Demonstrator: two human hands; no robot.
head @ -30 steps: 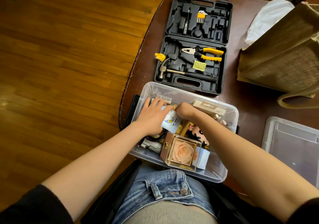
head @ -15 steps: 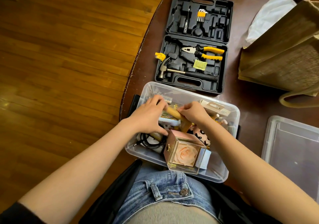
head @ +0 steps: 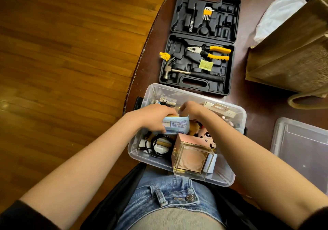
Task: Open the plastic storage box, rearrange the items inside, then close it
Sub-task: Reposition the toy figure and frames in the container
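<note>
Clear plastic storage box sat lidless, crammed | left hand gripped pale blue packet | right hand curled, grasp unclear

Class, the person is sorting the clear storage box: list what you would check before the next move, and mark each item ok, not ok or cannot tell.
1. Storage box open, lid set aside on the right: ok.
2. Left hand has a firm hold on the blue packet: ok.
3. Right hand holds something: cannot tell, its fingers are hidden.
4. Rose case sits below the rim so the lid will close: not ok, it sticks up.
5. Black cable stays inside the box: ok.
</note>
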